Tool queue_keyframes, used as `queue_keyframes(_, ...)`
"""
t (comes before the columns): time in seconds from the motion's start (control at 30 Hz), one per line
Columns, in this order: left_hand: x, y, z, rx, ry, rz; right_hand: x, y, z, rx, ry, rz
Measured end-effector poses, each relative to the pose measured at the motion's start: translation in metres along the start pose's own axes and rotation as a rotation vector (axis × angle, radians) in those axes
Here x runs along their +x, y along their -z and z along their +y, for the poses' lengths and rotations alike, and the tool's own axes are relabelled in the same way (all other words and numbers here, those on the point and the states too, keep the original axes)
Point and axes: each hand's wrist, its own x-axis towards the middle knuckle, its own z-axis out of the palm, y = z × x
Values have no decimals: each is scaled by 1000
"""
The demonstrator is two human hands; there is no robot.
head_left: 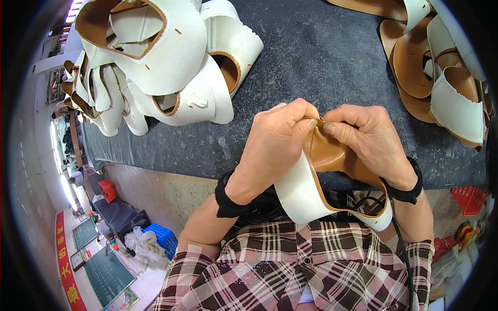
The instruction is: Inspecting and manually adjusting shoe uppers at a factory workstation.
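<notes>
Between my hands hangs a shoe upper [296, 193], white on one face and tan leather on the other, curved into an open loop. My left hand [280, 142] pinches its tan edge at the top. Close beside it, my right hand [365, 137] grips the same edge with thumb and bent forefinger. The two thumbs nearly meet there, and the fingertips hide the exact spot they press. The loop's lower part hangs past the table's near edge, in front of my checked shirt.
A dark, scuffed worktable [306, 57] lies ahead. White and tan shoe uppers [181, 67] are heaped at its left, with another pile of uppers [456, 88] at the right. A blue crate [162, 239] and a red stool [107, 191] stand on the floor at left; a red basket [469, 200] is at right.
</notes>
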Motion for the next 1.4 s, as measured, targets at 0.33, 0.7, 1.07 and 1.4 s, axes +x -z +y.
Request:
queue_keyframes(0.33, -4, 0, 15, -239, 252, -60, -11, 3, -8, -69, 60, 63)
queue_keyframes(0.7, -14, -9, 13, -45, 58, 85, -9, 14, -2, 369, -132, -112)
queue_keyframes(1.07, -15, -20, -1, -34, -119, 219, -10, 7, 4, 347, -165, -16)
queue_keyframes(1.4, -7, -17, 0, 13, -32, 49, -7, 7, 9, 51, -81, 5)
